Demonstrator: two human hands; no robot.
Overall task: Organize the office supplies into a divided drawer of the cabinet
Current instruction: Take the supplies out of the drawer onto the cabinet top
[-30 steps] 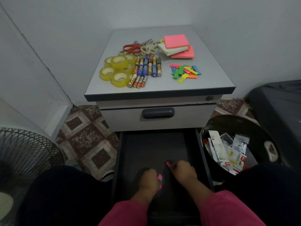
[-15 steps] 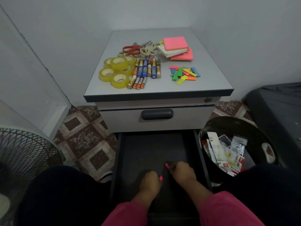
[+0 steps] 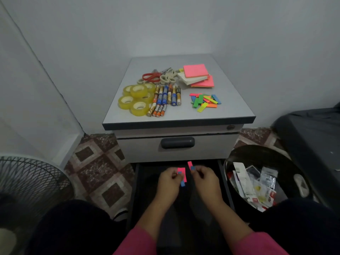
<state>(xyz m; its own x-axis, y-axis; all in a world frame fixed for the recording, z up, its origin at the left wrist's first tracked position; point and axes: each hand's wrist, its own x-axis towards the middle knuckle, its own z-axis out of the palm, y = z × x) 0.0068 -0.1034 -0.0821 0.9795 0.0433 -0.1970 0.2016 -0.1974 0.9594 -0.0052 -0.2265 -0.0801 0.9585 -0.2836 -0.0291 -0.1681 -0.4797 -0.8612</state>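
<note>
My left hand (image 3: 170,178) pinches pink and blue sticky tabs (image 3: 182,176) above the open dark lower drawer (image 3: 147,181). Close beside it, my right hand (image 3: 203,176) pinches another pink and blue tab (image 3: 191,166). On the cabinet top (image 3: 231,105) lie yellow tape rolls (image 3: 137,100), several batteries (image 3: 165,99), scissors (image 3: 156,77), pink and white sticky-note pads (image 3: 197,76) and a heap of coloured tabs (image 3: 204,102). The drawer's inside is too dark to show its dividers.
The upper drawer with a dark handle (image 3: 177,142) is closed. A black bin (image 3: 257,177) full of packaging stands right of the open drawer. A fan (image 3: 27,190) is at the left, a dark object (image 3: 312,137) at the right. My knees flank the drawer.
Both hands have risen from low in the drawer toward its back, and the pink and blue tabs now show clearly between the fingers.
</note>
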